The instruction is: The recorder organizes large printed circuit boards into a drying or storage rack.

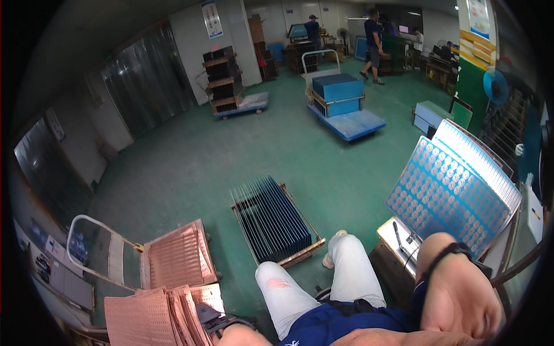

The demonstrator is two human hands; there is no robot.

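Note:
My left forearm (241, 335), with a dark device strapped at the wrist (211, 320), reaches beside a fanned stack of copper-coloured panels (141, 317). The left hand's fingers are hidden, and whether it grips a panel is unclear. My right hand (438, 247), above a black wristband, is near a tilted stack of blue-and-silver panels with rows of round patterns (453, 187). Its fingers do not show, so I cannot make out a hold. Between these stacks, in front of my knees, a wooden-edged rack (306, 254) holds several dark panels (271, 222) on edge.
A trolley (115, 254) carries more copper-coloured panels (176, 256) at left. Farther off stand a blue trolley (349, 124) with blue stacked boxes and another trolley (254, 102) with dark stacks. A lit box-like stand (398, 239) is at right. Several people are at the back.

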